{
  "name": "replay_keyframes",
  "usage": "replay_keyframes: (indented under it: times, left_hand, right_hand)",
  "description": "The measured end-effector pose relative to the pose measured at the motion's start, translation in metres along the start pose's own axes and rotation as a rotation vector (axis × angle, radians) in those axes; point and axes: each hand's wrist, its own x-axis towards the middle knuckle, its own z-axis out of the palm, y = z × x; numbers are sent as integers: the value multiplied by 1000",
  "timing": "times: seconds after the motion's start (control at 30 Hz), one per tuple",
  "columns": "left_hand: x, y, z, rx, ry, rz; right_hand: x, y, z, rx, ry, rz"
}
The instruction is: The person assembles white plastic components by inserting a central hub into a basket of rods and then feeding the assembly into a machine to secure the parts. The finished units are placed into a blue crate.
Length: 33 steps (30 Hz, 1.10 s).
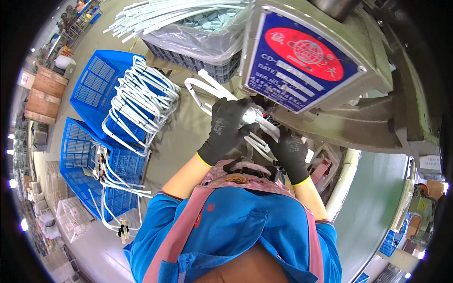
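Both my hands wear black gloves with yellow cuffs and are close together under the head of a large metal press. My left hand is closed round a bent white tube, whose looped end sticks out beyond the glove toward the far left. My right hand grips the same white tubing from the other side, its fingers curled round it. Several white lengths run between the hands, so which piece each finger touches is hard to tell. The press's working point lies partly hidden behind the gloves and the machine head.
At the left, a blue crate carries a stack of bent white tube frames. A nearer blue crate holds white tubes with black fittings. A grey crate, lined with plastic, holds small pale parts, with long white tubes across it.
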Motion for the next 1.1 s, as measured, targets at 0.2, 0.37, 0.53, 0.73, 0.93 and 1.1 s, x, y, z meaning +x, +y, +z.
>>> replay_keyframes:
  times: [0.2, 0.37, 0.53, 0.73, 0.93, 1.1]
  left_hand:
    - [18, 5, 7, 64, -182, 59]
    - [22, 0, 9, 78, -251, 153]
    - [30, -20, -2, -190, -253, 239]
    - [59, -136, -50, -227, 34, -187]
    - [66, -194, -34, -786, -490, -503]
    - [66, -198, -32, -776, -516, -451]
  right_hand:
    - [0, -6, -11, -63, 49, -138]
    - [-1, -9, -11, 10, 48, -90]
    - [-6, -6, -1, -145, 204, -195]
    - [-3, -2, 8, -145, 186, -79]
    - [-2, -8, 7, -184, 203, 19]
    - [1, -13, 3, -138, 250, 52]
